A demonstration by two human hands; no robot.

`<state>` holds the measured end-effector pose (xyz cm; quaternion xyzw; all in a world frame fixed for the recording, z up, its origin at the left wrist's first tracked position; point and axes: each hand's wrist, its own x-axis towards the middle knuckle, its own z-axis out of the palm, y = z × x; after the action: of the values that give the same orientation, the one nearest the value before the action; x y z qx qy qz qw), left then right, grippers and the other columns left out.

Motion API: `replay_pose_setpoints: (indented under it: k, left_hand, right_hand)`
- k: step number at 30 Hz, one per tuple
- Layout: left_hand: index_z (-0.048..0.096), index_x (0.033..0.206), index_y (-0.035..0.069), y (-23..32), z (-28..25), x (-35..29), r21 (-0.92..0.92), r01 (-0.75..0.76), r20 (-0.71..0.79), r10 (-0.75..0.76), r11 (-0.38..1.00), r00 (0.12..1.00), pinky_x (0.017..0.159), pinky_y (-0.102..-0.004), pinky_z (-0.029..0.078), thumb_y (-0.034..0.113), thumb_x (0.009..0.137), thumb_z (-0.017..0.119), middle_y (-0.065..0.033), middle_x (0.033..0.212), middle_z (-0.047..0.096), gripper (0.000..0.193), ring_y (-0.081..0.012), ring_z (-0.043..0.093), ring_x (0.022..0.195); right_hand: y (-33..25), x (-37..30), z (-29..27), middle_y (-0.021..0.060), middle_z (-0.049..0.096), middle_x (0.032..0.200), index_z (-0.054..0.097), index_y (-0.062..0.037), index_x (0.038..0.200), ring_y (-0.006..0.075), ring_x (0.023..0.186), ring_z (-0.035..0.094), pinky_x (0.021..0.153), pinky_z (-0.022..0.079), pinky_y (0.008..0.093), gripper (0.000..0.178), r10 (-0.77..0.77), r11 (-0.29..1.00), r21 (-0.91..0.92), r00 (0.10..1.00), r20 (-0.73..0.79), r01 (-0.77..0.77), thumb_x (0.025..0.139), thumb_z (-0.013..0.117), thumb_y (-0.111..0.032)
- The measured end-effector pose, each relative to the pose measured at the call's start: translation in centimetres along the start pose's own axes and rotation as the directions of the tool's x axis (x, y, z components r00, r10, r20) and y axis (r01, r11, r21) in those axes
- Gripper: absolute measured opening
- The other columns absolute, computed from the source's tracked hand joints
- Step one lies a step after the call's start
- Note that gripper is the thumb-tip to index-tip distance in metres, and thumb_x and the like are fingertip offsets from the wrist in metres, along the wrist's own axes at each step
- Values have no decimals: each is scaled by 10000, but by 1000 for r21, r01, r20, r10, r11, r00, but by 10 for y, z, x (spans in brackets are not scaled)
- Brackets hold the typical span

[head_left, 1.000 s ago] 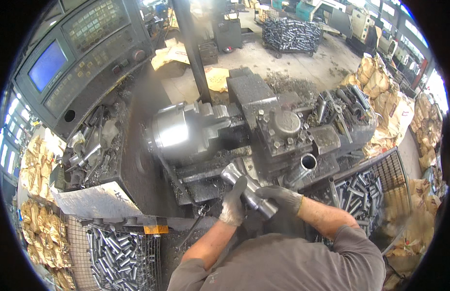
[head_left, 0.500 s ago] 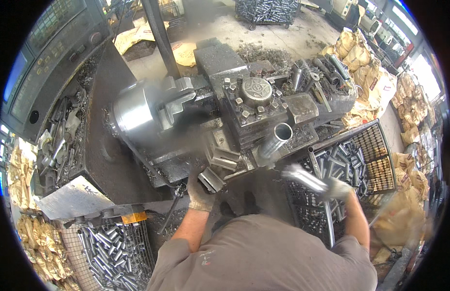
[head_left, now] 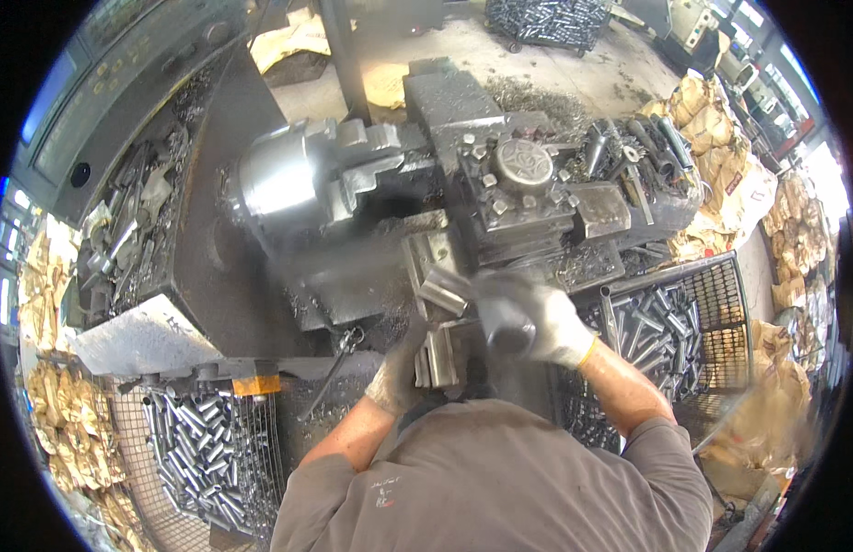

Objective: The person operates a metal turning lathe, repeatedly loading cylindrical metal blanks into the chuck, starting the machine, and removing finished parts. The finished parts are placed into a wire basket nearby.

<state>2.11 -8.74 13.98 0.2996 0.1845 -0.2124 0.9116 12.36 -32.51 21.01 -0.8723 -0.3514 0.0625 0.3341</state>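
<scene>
My left hand, in a soiled glove, is closed around the side of a grooved metal block close to my body; its fingertips are dark and partly hidden. My right hand, in a pale glove, wraps around a wide metal tube, which is smeared by motion and tilted with its open end toward me. Just beyond the two hands, another grooved block rests on the lathe's slide. A shiny lathe chuck with stepped jaws is at the left, and the tool post stands right of it.
A black crate of short metal tubes stands at my right. At lower left is a wire basket with more tubes. A handled lever juts out left of my left hand. Brown paper sacks lie beyond the crate.
My right hand has moved left from above the crate and let go of a shiny tube. It now grips the wide tube that stood on the machine. My left hand stays at its block.
</scene>
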Motion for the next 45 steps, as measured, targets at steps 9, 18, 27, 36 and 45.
replay_pose_setpoints:
  k: [9, 18, 27, 36, 45]
  left_hand:
    - [650, 1226, 64, 37, -72, 36, 161, -335, -260, 368, 928, 893, 695, -385, 645, 479, 1075, 621, -108, 948, 742, 443, -259, 743, 789]
    - [526, 1502, 44, 47, 5, 65, -32, -490, 159, 488, 871, 858, 1130, -428, 466, 610, 1068, 502, -141, 1485, 575, 713, -255, 566, 1349]
    - [589, 1453, 80, 64, -88, 198, 715, -106, 112, 36, 691, 993, 1124, -413, 475, 238, 1085, 532, -137, 1465, 612, 404, -227, 600, 1311]
    - [660, 1275, 26, 69, -32, 101, 811, -331, -238, 789, 483, 567, 826, -266, 514, 73, 1031, 663, -45, 1062, 698, 248, -84, 600, 937]
    - [636, 939, 173, -11, -201, -46, 107, -832, -863, 466, 544, 193, 794, -396, 526, 573, 1049, 568, -29, 867, 646, 421, -200, 633, 827]
  right_hand:
    - [32, 65, 90, 157, 771, 896, 736, -40, 1252, 312, 876, 764, 794, 603, 422, 418, 300, 948, 90, 951, 79, -306, 915, 748, -287]
    - [-10, 96, 71, 147, 747, 1177, 627, 19, 1362, 215, 1076, 721, 936, 578, 380, 714, 410, 726, 392, 814, 411, -564, 788, 890, -315]
    - [-21, 174, -114, 197, 764, 1150, 585, -22, 1401, 407, 973, 773, 847, 642, 427, 732, -189, 980, -60, 981, 38, 191, 720, 820, -153]
    - [117, 338, -71, 172, 796, 959, 761, -73, 1126, 341, 888, 788, 780, 624, 455, 530, 35, 693, -652, 889, 456, 307, 668, 882, -310]
    - [103, 351, -49, 176, 794, 1084, 688, -60, 1316, 322, 955, 770, 827, 608, 442, 701, -44, 964, -186, 806, 590, 188, 736, 888, -401]
